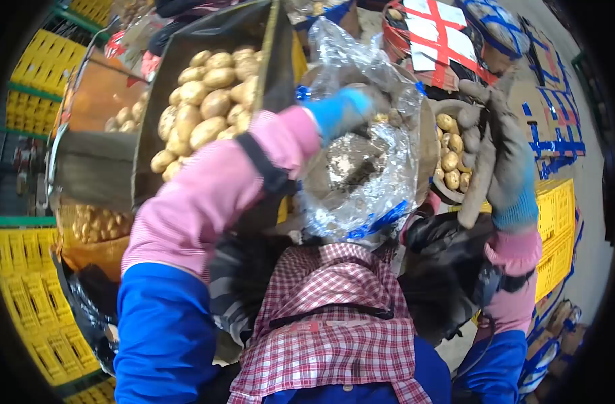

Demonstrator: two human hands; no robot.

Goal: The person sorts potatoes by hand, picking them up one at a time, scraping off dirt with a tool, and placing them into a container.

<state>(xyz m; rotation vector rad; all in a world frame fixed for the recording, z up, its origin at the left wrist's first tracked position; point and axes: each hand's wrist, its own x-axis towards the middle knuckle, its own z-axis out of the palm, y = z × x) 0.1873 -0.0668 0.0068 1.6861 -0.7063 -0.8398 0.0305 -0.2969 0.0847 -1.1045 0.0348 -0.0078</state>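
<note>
My left hand (pixel 351 111), in a blue and grey glove, is over a round container (pixel 425 135) lined with clear plastic (pixel 388 198). Motion smears its fingers, and I cannot tell whether they hold anything. Pale powder with a dark patch (pixel 351 161) lies inside the plastic. On the right, my right hand (pixel 499 151) wears a dirty grey and blue glove. Its fingers are spread apart at the edge of a small round basket (pixel 445 192), and nothing shows in its grasp. Yellowish potatoes (pixel 450 151) sit in that basket, partly hidden by the glove.
A deep, dark-sided bin (pixel 270 60) of larger potatoes (pixel 210 94) stands left of the lined container. Yellow crates (pixel 35 283) are stacked at far left, with another yellow crate (pixel 556 229) at right. Containers with red tape (pixel 436 34) and blue tape (pixel 499 27) are at the back.
</note>
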